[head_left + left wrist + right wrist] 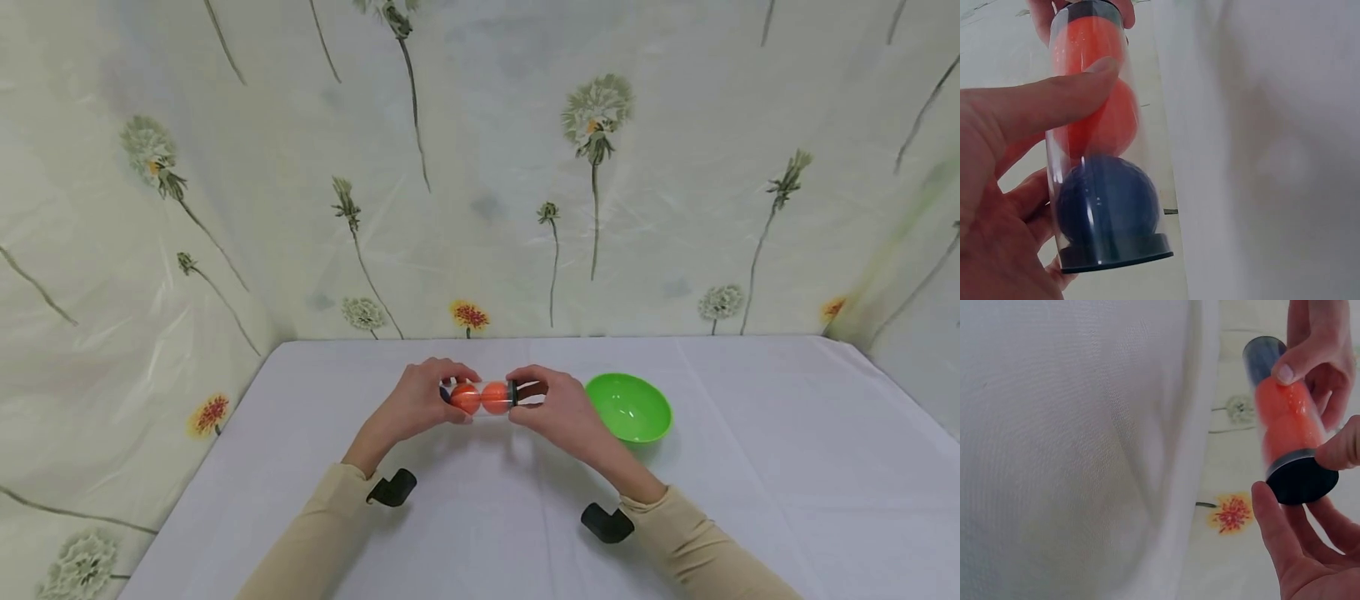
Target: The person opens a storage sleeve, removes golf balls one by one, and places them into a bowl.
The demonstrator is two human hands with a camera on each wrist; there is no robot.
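A clear plastic tube lies level between the two hands over the table. Two orange balls and one dark blue ball sit in a row inside it. My left hand grips the tube around its side, the thumb lying across the orange balls in the left wrist view. At the other end, my right hand pinches the black cap between thumb and fingers. A second dark cap closes the end beside the blue ball.
A bright green bowl stands on the table just right of the right hand. White cloth covers the table. Behind and to the left hangs a flower-printed sheet. Each wrist carries a black camera mount.
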